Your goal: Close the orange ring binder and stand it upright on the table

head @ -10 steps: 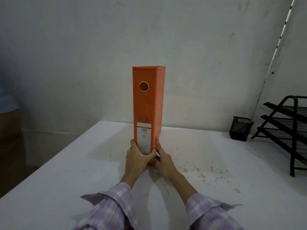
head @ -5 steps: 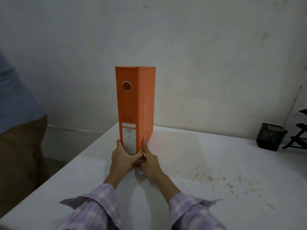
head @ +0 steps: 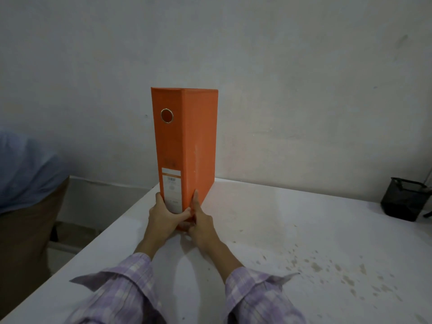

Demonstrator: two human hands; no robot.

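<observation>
The orange ring binder [head: 184, 141] stands upright and closed on the white table [head: 292, 230], spine toward me with a metal finger hole near the top and a white label low down. My left hand [head: 163, 218] wraps the bottom of the spine from the left, thumb across the label. My right hand [head: 201, 220] clasps the bottom right corner, thumb pointing up along the cover. The binder's foot is hidden behind my fingers.
A black mesh pen cup [head: 404, 199] stands at the far right by the wall. Brown stains [head: 327, 267] speckle the table to the right. The table's left edge runs close to the binder; another person's blue sleeve [head: 25, 169] shows at left.
The binder's right cover shows more broadly than before, and my view has swung left, so the black rack has left the frame. Both hands keep their hold at the base.
</observation>
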